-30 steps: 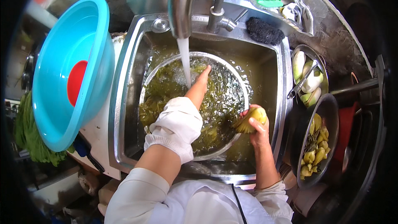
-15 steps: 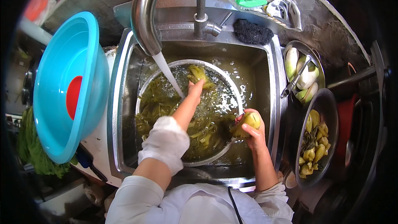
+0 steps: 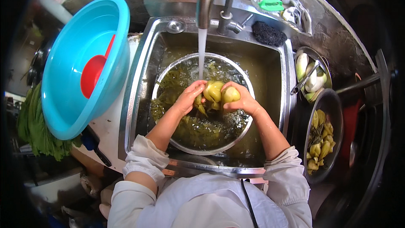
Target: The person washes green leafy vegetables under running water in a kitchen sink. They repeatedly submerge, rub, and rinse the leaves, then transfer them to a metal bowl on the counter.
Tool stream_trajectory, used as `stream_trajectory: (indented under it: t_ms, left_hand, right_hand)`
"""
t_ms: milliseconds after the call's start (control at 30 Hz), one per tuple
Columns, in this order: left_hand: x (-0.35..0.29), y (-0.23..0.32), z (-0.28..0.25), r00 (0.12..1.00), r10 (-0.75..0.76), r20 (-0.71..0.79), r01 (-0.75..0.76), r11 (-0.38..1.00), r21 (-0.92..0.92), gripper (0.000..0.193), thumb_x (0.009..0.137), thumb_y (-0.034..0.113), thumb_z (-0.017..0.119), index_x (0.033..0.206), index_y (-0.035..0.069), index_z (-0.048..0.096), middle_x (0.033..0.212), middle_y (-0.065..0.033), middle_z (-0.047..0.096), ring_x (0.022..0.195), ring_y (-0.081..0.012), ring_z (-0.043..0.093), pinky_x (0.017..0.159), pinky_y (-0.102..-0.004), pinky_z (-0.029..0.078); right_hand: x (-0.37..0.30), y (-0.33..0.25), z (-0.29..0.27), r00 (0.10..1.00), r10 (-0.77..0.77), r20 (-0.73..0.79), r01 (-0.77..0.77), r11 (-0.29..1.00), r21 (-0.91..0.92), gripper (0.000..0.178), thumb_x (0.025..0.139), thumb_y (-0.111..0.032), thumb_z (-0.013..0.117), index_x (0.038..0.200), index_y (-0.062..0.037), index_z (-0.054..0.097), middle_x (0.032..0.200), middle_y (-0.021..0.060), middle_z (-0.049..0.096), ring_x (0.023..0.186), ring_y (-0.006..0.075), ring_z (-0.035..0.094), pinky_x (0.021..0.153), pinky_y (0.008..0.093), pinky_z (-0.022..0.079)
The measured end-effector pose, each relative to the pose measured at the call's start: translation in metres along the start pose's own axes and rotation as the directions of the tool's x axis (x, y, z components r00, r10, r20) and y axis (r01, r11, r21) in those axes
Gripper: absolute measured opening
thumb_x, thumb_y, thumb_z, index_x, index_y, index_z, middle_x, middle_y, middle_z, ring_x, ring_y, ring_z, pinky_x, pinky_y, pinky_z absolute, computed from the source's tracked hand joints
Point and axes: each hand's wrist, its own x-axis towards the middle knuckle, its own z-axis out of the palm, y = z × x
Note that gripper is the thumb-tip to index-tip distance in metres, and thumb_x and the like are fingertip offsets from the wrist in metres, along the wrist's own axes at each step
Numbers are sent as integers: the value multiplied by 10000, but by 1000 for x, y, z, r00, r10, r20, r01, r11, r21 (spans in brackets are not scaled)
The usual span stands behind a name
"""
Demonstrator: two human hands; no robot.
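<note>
Over a round metal basin standing in the water-filled sink, my two hands are close together under the running tap. My left hand is closed around a yellow-green pickled mustard green, its leaves hanging down. My right hand grips another pickled mustard green by its rounded, pale base. The two bunches touch or nearly touch. Loose dark-green leaves float in the basin below, and falling water lands just behind my left fingers.
At left stand a large turquoise tub holding a red scoop, leafy greens and a dark-handled knife. On the right are a bowl of pickled greens and a dish of pale vegetables. A black scrubber lies on the sink's back rim.
My left hand has come back toward me with its bunch, and my right hand has moved left and up from the basin's right edge to meet it. The view has shifted.
</note>
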Motion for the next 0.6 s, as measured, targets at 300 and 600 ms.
stream_trajectory:
  t_ms: [300,600]
  left_hand:
    - [-15,39,-19,936,309,-169,82,276,958,431,798,321,607,1175,124,539,1179,-181,512,1032,-316,537,873,-440,421]
    - [10,79,27,941,325,-97,-331,942,-53,375,813,88,622,1152,74,462,1031,-41,560,972,-142,539,843,-268,428]
  right_hand:
    - [25,-3,12,969,-190,-156,245,801,547,448,613,-72,649,1036,-75,502,965,76,532,914,210,529,806,338,440]
    - [42,-35,36,963,-251,-94,268,922,281,438,595,-73,624,1016,-69,503,988,71,536,975,206,520,872,351,418]
